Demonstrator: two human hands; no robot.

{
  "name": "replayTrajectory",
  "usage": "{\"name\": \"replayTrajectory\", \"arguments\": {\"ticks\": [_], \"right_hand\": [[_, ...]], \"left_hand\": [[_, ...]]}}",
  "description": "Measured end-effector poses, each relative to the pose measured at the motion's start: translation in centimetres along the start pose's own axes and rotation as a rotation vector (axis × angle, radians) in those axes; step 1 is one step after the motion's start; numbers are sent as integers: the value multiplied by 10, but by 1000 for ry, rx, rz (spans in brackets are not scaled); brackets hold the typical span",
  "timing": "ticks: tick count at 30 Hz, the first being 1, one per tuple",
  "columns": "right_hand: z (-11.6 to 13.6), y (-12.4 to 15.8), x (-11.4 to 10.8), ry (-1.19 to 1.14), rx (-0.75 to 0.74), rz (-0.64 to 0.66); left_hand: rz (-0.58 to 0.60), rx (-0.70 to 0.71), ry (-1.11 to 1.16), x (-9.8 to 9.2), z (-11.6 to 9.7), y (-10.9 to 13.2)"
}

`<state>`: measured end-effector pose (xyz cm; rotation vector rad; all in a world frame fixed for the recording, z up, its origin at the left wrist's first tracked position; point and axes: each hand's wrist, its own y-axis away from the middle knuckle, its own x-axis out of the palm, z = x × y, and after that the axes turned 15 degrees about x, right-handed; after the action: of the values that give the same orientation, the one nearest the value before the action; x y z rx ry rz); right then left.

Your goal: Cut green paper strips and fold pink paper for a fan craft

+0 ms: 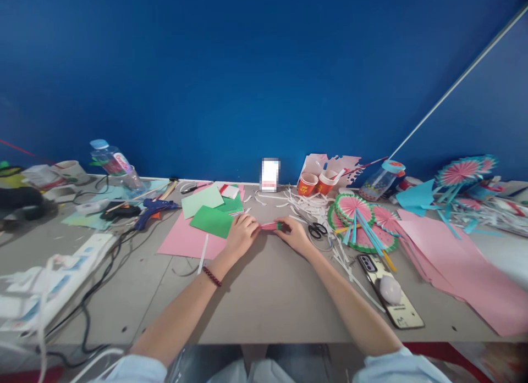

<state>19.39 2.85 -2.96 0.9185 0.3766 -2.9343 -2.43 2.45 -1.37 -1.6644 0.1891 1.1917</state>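
Note:
Both my hands meet at the middle of the grey table. My left hand and my right hand each pinch one end of a small folded strip of pink paper with a green edge, held flat just above the tabletop. Fingers of both hands are closed on it. A dark red bead bracelet sits on my left wrist. Green paper sheets on a pink sheet lie just left of my left hand. Black scissors lie right of my right hand.
Finished watermelon paper fans with blue sticks lie at right, beside a phone and large pink sheets. Red paper cups and white paper strips stand behind. A blue glue gun, cables, a bottle and a power strip crowd the left.

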Motion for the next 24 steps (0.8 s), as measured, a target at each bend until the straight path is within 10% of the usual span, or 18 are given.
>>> {"name": "replayTrajectory", "arguments": {"ticks": [24], "right_hand": [[-4, 3, -1, -97, 3, 115]], "left_hand": [[-95, 151, -297, -6, 6, -1]]}}
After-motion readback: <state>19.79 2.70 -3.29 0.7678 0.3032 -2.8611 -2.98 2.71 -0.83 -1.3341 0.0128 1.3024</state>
